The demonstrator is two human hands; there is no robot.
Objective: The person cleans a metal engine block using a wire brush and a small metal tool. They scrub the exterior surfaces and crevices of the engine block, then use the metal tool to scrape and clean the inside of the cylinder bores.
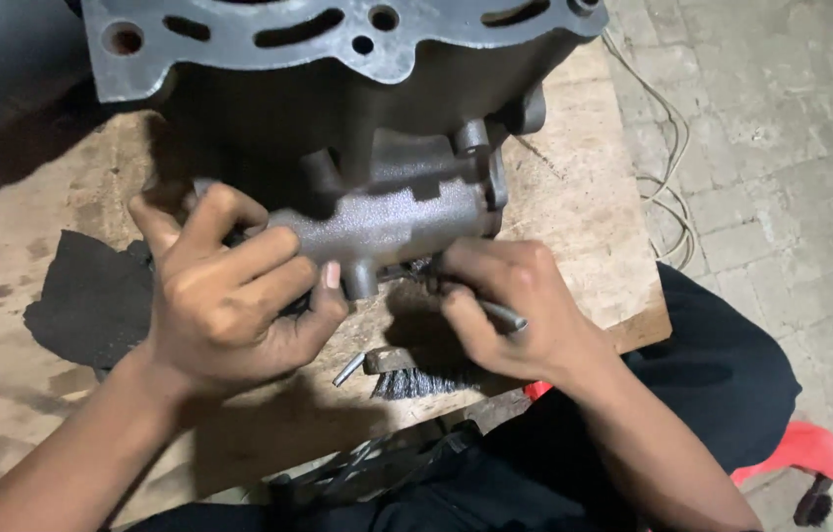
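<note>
A large grey cast-metal engine block (357, 108) stands on a worn wooden board (584, 197). My left hand (229, 296) grips the block's lower protruding housing from the left, fingers curled over it. My right hand (515, 310) is closed around a thin metal rod-like tool (503, 315), its tip pressed at the underside of the housing. A wire brush (416, 374) lies on the board just below both hands.
A black rag (91, 296) lies on the board at the left. A thin cable (672, 187) loops over the paved floor at the right. My dark trousers (732, 374) and a red stool edge (800, 448) are at the lower right.
</note>
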